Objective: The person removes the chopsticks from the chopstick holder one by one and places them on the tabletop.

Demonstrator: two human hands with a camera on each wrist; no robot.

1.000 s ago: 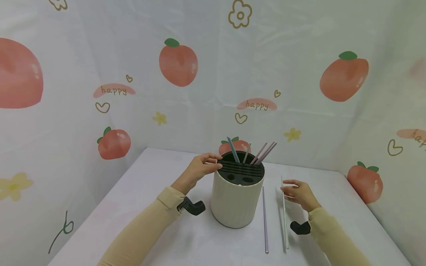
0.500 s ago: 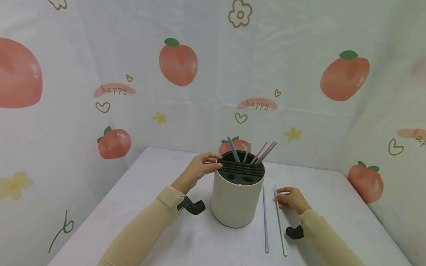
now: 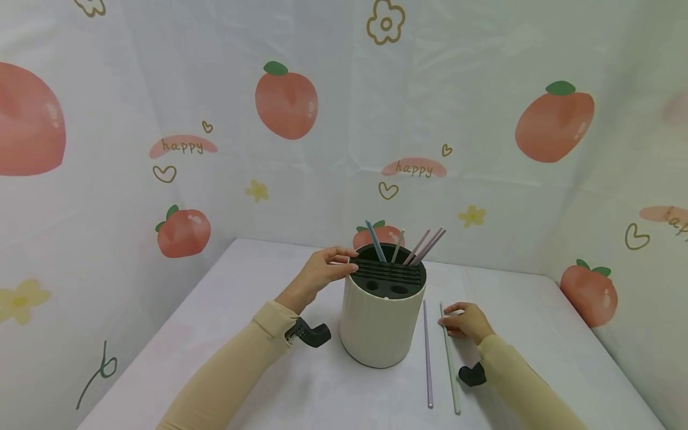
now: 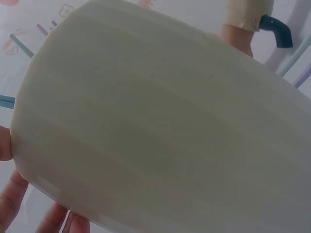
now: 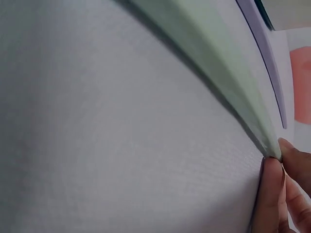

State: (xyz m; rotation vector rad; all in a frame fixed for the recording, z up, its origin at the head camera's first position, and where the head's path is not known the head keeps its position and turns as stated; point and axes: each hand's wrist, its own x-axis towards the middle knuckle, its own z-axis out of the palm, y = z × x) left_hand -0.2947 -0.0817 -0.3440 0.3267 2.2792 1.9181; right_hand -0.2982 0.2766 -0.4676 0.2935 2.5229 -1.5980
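Note:
A cream ribbed holder (image 3: 381,325) with a black slotted top (image 3: 389,275) stands mid-table and fills the left wrist view (image 4: 160,126). Several straws stick up from it: blue (image 3: 375,234), green (image 3: 398,245) and mauve (image 3: 426,243). My left hand (image 3: 344,266) grips the holder's rim, with fingers (image 4: 9,208) seen round its side. A pale green straw (image 3: 448,364) lies on the table right of the holder. My right hand (image 3: 447,319) pinches its far end, fingertips (image 5: 272,194) on the straw (image 5: 218,63). A purple straw (image 3: 427,355) lies just left of it.
The white table (image 3: 242,298) is enclosed by a cloth backdrop printed with peaches (image 3: 286,101) behind and on both sides. The two loose straws lie nearly parallel, pointing toward me. A black camera mount sits on each wrist (image 3: 312,334).
My right hand has slid left and nearer with the pale green straw, bringing it close beside the purple one. The left hand and the holder have stayed put.

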